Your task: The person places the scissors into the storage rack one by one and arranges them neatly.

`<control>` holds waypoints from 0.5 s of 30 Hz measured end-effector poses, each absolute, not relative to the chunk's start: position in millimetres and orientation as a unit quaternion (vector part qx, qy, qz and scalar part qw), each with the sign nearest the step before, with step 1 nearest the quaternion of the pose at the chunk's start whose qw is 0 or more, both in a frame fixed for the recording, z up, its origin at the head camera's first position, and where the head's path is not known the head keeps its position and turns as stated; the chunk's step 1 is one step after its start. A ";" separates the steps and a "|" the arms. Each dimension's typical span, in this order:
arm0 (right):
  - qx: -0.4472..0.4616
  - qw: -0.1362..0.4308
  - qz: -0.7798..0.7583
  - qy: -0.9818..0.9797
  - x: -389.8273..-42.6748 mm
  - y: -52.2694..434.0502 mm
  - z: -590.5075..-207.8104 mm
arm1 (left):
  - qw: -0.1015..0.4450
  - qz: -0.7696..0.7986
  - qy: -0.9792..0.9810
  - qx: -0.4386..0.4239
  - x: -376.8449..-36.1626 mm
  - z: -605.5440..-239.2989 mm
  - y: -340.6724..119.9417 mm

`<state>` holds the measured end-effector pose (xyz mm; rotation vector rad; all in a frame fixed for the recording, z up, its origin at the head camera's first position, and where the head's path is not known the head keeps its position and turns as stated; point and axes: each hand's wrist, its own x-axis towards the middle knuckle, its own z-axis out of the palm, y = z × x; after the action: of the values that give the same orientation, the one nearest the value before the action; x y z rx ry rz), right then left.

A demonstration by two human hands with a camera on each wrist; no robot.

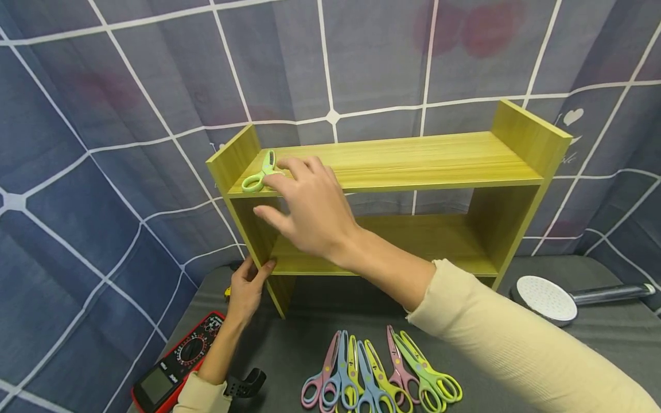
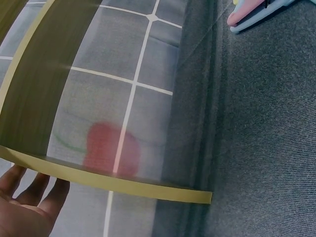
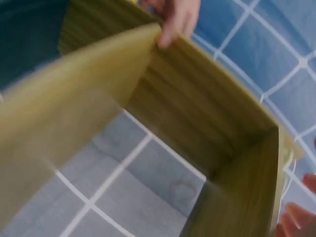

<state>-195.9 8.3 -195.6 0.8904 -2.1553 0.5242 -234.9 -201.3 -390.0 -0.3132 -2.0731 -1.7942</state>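
Cream sleeve sits lower right; right hand is spread near green scissors, upper left, likely light and hard, best held by a loop; left hand pinches the shelf

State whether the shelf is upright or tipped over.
Upright: the shelf stands on its side panels, its two boards one above the other, the left hand gripping one panel.

We saw blue-grey cloth hanging in soft folds across the back, its white lines forming large squares, with blurred red prints and a white heart. Leftward it looked deeper blue; below, we had dark grey ribbed fabric.
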 end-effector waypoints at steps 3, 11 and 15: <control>0.386 0.422 0.210 -0.792 -181.4 15.7 -220.3 | 0.187 -0.635 -0.741 -0.110 -234.4 -390.6 -201.7; 0.446 0.220 0.187 -0.847 -136.5 36.7 -322.9 | 0.185 -0.637 -0.741 -0.103 -233.7 -390.8 -202.0; 0.426 0.043 0.222 -0.876 -120.9 47.4 -376.5 | 0.186 -0.641 -0.739 -0.097 -233.7 -390.6 -200.1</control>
<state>-120.9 47.4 -376.5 1.3042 -2.6789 0.6797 -233.7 -200.1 -390.6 -0.2742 -2.0804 -1.8044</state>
